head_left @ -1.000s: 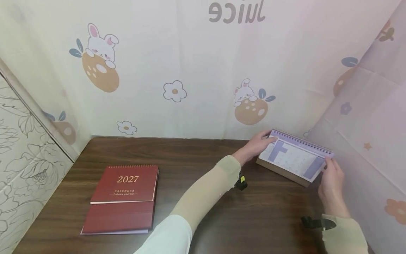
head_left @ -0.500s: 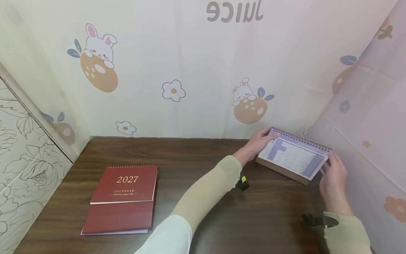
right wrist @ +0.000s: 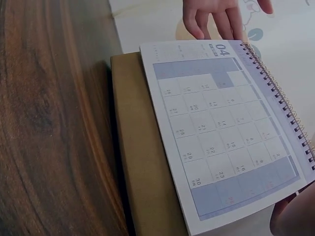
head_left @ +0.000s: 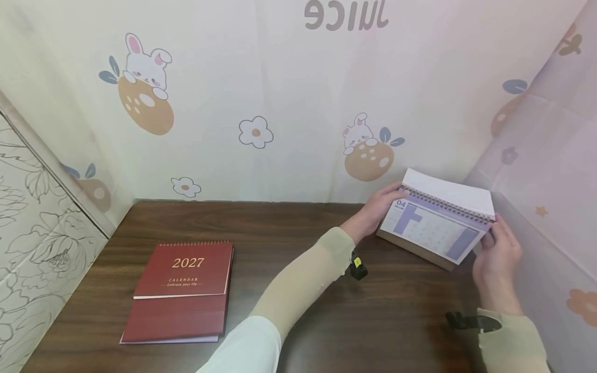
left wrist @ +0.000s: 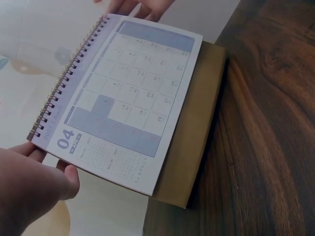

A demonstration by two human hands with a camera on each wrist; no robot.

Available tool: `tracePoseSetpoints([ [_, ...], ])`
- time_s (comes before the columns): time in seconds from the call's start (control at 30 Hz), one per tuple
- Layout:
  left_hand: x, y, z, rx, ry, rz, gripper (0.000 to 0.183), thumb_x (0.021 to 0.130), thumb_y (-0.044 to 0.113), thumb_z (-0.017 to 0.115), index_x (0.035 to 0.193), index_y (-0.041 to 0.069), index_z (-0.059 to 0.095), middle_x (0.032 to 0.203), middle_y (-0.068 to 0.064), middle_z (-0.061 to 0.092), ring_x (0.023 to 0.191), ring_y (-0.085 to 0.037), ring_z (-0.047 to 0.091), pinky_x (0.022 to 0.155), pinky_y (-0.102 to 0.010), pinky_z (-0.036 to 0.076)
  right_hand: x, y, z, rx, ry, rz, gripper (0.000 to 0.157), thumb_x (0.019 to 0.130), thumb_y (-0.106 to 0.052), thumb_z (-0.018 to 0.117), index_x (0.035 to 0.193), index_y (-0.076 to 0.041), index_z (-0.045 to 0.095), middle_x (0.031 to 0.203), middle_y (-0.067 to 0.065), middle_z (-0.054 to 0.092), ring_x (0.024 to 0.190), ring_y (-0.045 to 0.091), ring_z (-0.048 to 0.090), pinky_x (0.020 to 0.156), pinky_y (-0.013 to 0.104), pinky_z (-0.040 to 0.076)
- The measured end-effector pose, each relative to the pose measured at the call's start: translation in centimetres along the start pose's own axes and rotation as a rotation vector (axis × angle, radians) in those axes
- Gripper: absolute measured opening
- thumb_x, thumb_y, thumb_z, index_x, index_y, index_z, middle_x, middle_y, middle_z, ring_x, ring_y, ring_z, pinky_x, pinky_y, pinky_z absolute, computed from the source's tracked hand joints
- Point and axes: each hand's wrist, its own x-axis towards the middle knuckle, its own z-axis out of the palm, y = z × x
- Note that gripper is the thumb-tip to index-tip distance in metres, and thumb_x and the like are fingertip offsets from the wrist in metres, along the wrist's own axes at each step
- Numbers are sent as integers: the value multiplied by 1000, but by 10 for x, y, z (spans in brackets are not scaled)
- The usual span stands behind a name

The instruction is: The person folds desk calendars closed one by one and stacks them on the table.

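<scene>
A desk calendar [head_left: 429,228] with a purple and white April page stands tilted on its brown base [right wrist: 142,147] at the right rear of the table. My left hand [head_left: 375,207] grips its upper left corner, thumb at the spiral binding [left wrist: 64,81] and fingers behind. At the opposite end my right hand [head_left: 499,254] holds the upper right corner with bent fingers, partly hidden by the calendar. A blank white page [head_left: 450,191] leans back above the spiral in the head view. In the left wrist view, fingers of the right hand [left wrist: 142,6] show beyond the far end.
A red 2027 calendar [head_left: 182,290] lies at the left of the dark wooden table [head_left: 373,321]. Printed curtains [head_left: 298,93] hang right behind the table and along its right side, close to the desk calendar.
A page has turned up over the spiral and shows its white back. My right hand has moved slightly up and to the right; the left hand has stayed nearly in place.
</scene>
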Motion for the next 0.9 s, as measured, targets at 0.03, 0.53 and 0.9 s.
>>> tracePoseSetpoints([
  [0.03,0,0,-1,-8,4,2,46,98,29,57,143,21,55,112,-7,71,106,-33,66,97,-51,47,0,-1,0,7,3,-3,30,97,7,55,127,8,60,123,14,64,109,22,67,95,25,49],
  [0.53,-7,0,-6,93,12,-4,50,98,34,57,147,27,50,131,13,62,121,-3,53,106,-33,38,6,-11,-6,99,53,74,28,87,20,62,113,12,67,109,15,69,105,23,68,88,32,54],
  [0.9,-9,-1,-8,171,48,-3,48,98,36,58,145,33,52,125,12,66,115,-7,59,101,-35,44,5,-8,0,46,94,-2,28,78,28,65,103,16,69,92,19,70,83,27,72,73,32,57],
])
